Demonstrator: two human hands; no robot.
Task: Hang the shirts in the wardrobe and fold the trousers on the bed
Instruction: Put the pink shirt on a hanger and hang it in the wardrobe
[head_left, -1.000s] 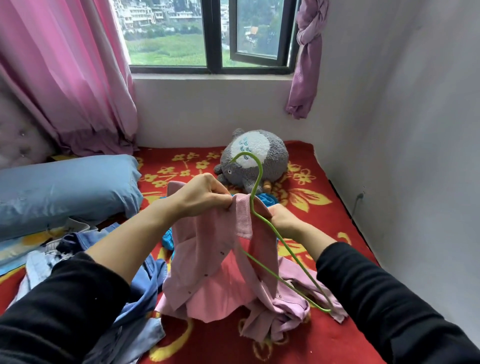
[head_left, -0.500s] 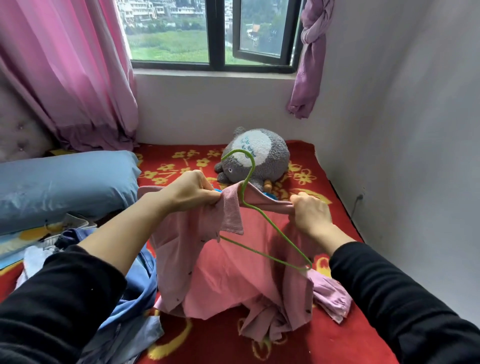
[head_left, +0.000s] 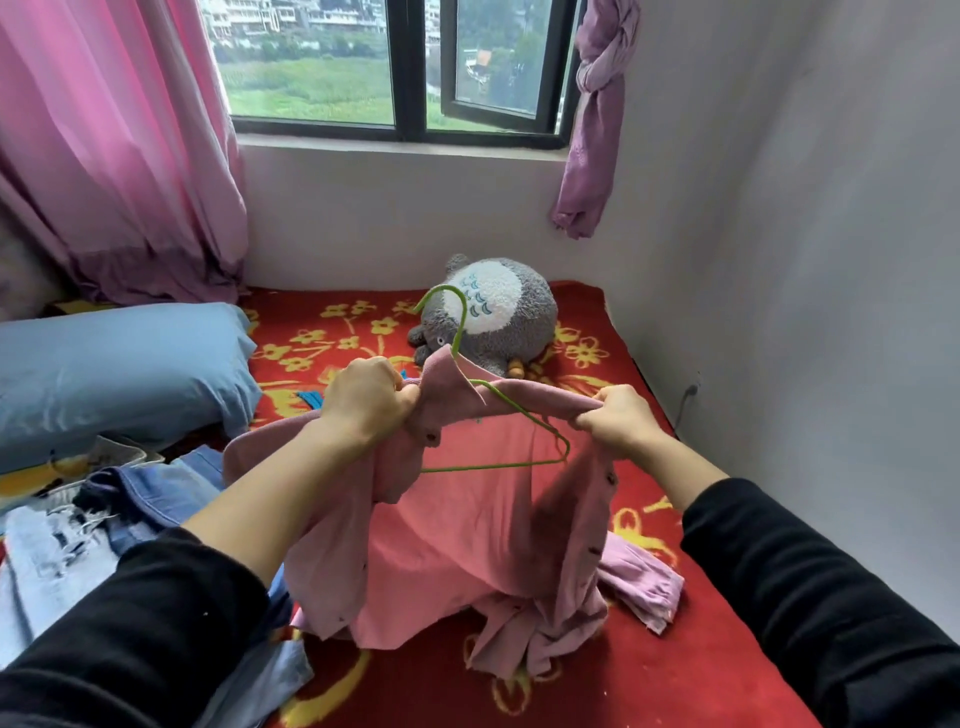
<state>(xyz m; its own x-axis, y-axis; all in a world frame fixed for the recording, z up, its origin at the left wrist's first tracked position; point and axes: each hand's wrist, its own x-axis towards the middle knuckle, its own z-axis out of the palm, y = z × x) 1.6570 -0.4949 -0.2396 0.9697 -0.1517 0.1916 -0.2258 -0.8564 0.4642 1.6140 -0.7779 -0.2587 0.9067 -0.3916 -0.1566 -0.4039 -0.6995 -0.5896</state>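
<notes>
My left hand (head_left: 371, 402) curls its fingers tight on the pink shirt (head_left: 467, 530) collar. My right hand (head_left: 618, 423) pinches its shoulder over the green hanger (head_left: 519, 410), above the bed (head_left: 675, 675).

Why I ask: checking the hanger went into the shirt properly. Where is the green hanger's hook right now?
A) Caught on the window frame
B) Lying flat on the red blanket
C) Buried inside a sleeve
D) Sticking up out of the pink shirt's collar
D: the hook of the green hanger rises out of the collar of the pink shirt, between the left hand and the right hand, which both grip the shirt near its shoulders.
</notes>
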